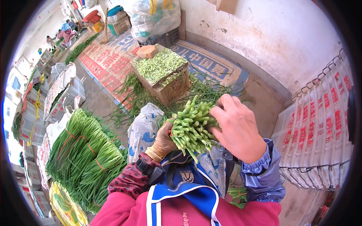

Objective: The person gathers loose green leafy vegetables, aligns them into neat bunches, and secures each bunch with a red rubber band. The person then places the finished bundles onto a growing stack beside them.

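A thick bunch of green vegetable stems [193, 124] points its cut ends up towards me, above my lap. My left hand [162, 141], in a tan glove, is closed around its left side, where a bit of red band shows. Bare, my right hand [236, 127] grips the bunch's right edge between bent fingers and thumb; some fingertips are hidden. To my left lie several bundles of long green stalks [87, 152] tied with orange-red bands. Ahead stands a wooden crate [169, 87], its top covered with chopped green stem pieces [161, 63] and a brick [147, 51].
Loose green leaves [209, 86] litter the floor around the crate. Stacked white plastic crates [314, 127] rise at right. White crates [68, 90] line the left side. A broom [105, 31] and a large plastic-wrapped bale [155, 19] stand farther back. People [66, 32] sit far off.
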The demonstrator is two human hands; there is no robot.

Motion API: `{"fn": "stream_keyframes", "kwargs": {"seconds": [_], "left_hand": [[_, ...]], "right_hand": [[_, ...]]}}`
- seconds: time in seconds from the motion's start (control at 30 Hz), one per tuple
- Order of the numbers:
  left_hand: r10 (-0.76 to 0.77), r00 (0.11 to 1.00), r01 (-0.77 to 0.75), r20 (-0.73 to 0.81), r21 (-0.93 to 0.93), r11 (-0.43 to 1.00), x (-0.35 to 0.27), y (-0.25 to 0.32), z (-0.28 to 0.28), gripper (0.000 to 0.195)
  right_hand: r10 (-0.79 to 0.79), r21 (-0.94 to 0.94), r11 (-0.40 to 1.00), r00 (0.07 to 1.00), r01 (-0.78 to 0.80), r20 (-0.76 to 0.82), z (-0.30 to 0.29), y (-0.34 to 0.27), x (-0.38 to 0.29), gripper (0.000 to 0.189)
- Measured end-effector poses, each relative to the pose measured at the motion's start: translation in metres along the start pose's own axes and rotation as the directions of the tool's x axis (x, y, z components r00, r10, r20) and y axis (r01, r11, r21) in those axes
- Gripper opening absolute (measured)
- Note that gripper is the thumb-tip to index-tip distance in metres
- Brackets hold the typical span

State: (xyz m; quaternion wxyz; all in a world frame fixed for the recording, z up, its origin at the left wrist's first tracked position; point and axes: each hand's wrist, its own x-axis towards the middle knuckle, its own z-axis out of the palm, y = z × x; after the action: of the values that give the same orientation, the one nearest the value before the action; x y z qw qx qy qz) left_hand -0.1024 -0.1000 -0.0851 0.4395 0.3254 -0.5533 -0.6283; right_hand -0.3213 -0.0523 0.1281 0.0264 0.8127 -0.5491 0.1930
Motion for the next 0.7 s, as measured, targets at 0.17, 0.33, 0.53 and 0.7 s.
{"fn": "stream_keyframes", "kwargs": {"seconds": [0.17,0.33,0.53,0.7], "left_hand": [[-0.028,0.999,0.025,-0.044,-0.065,0.998,0.002,-0.005,-0.001,0.059],[-0.054,0.989,0.066,0.135,-0.083,0.994,0.001,0.024,0.003,0.089],[-0.066,0.986,0.078,0.152,-0.076,0.994,0.007,0.049,0.015,0.094],[0.038,0.986,-0.034,0.165,-0.022,0.999,0.013,0.052,0.018,0.092]], "right_hand": [[-0.147,0.051,0.988,0.989,0.147,-0.002,0.01,0.008,0.016,0.031],[-0.242,0.044,0.97,0.97,0.241,0.018,0.012,0.022,0.027,0.025],[-0.31,0.043,0.95,0.951,0.311,-0.022,0.019,0.044,0.042,0.017],[-0.109,-0.122,0.988,0.988,0.095,-0.114,0.008,0.055,0.059,0.009]]}}
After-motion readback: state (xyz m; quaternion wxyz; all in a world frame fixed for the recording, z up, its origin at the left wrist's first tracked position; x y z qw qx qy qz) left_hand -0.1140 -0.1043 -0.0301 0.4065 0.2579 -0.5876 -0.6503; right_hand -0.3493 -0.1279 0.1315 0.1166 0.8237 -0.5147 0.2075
